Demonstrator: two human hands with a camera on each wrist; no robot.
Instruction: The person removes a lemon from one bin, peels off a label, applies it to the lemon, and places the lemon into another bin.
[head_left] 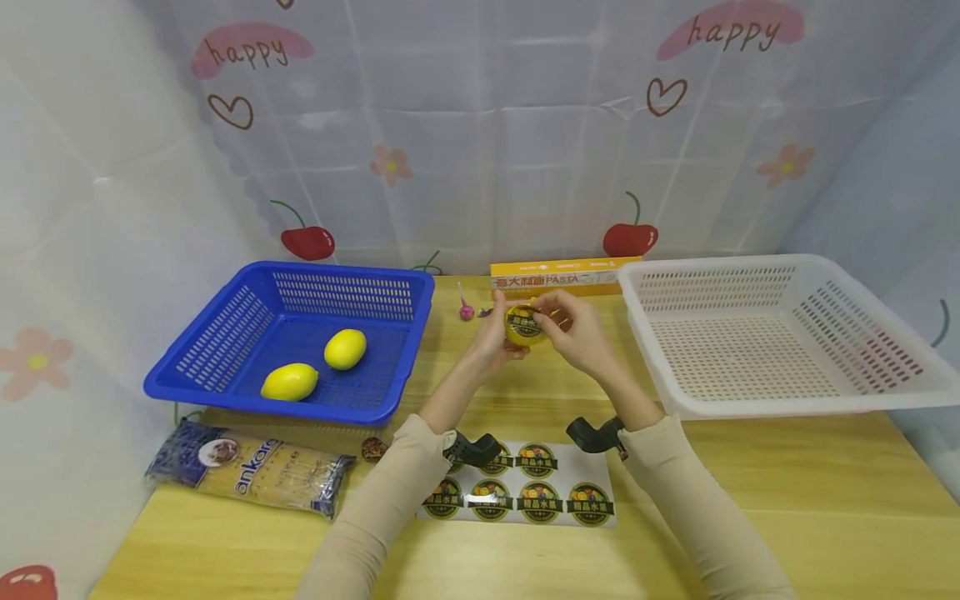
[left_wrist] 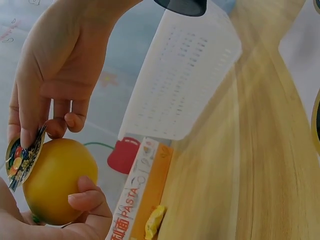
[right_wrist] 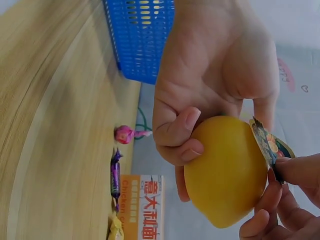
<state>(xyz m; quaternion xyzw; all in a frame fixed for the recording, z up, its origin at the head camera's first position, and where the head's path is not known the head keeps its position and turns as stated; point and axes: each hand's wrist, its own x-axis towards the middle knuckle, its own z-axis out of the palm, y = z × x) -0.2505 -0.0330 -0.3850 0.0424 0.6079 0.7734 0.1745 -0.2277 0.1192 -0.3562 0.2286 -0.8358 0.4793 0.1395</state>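
The left hand [head_left: 495,337] curls its fingers [right_wrist: 177,132] round a yellow lemon [head_left: 525,327] and holds it up above the middle of the surface [head_left: 787,483], toward the back edge. The right hand [head_left: 573,329] pinches a round sticker [left_wrist: 21,156] between thumb and fingers [left_wrist: 27,125] and holds it against the lemon's skin. One edge of the sticker touches the lemon and the rest stands off it.

Near the front edge, between the two sleeves, lies a sheet of stickers [head_left: 525,496]. The arms cover part of it. A bag of pasta [head_left: 251,468] lies at the front left corner. A blue basket [head_left: 292,342] sits on the left side with two more lemons [head_left: 315,367] in it. A white basket [head_left: 780,333] sits on the right side, and its far right edge runs out of the head view. A yellow pasta box [head_left: 558,277] lies along the back edge, with small wrapped sweets [head_left: 467,310] just beside it.

The surface is light wood. A thin white cloth [head_left: 480,125] hangs behind it and at the sides, with cherries, flowers, hearts and the word "happy" on it. The small words on the stickers are too tiny to read.
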